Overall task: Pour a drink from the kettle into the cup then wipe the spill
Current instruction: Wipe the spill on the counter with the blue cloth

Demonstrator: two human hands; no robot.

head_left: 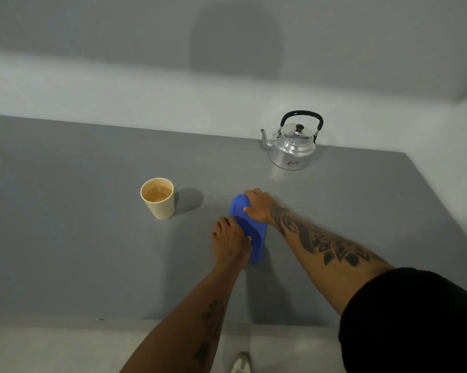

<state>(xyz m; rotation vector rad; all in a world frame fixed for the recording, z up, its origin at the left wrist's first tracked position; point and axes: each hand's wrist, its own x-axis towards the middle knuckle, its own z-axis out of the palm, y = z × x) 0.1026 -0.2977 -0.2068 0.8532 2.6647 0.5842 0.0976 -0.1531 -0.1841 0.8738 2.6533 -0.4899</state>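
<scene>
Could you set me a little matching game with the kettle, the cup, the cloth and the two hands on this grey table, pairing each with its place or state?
Things:
1. shiny metal kettle with black handle
2. pale yellow cup
3. folded blue cloth
4. hands, left and right

States:
A. holds a light brown drink
B. pressed flat on the cloth
C. stands upright at the far edge, lid on
D. lies on the table under both hands

Pairs: 1-C, 2-A, 3-D, 4-B

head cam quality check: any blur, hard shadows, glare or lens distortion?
Head view: left hand slightly motion-blurred on the blue cloth; cup casts a soft shadow to its right; kettle shows mild highlights, no blown glare; table edges bow from the wide-angle lens.
</scene>
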